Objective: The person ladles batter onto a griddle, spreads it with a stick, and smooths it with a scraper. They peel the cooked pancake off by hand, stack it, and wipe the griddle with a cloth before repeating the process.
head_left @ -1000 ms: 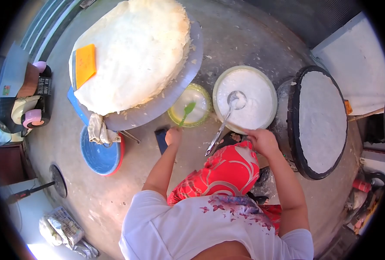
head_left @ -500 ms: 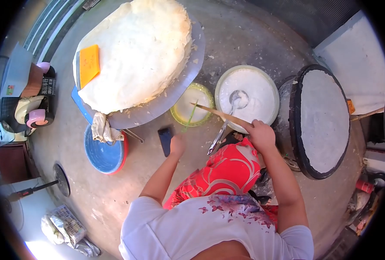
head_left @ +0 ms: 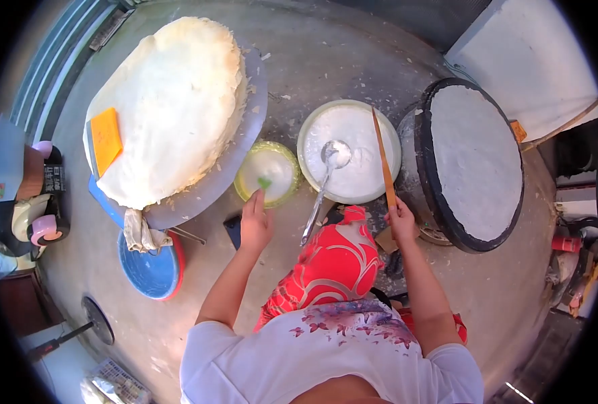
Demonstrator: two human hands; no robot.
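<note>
My right hand is closed around the lower end of a long, flat wooden spatula, which points away from me past the right rim of a batter tub. Stretched-out fingers of my left hand reach the near rim of a yellow-green bowl. A small green piece shows in the bowl's pale contents, just beyond the fingertips. A metal ladle leans in the tub of white batter. To the right, a round black griddle carries a pale spread layer.
On the left, a tall stack of thin pancakes rests on a round metal board, with an orange scraper on top. Below are a cloth and a blue basin. A dark phone lies by my left wrist.
My left hand has moved forward to the bowl, its fingers now stretched out. My right hand has swung the spatula from over the bowl to upright beside the tub. The view has shifted.
</note>
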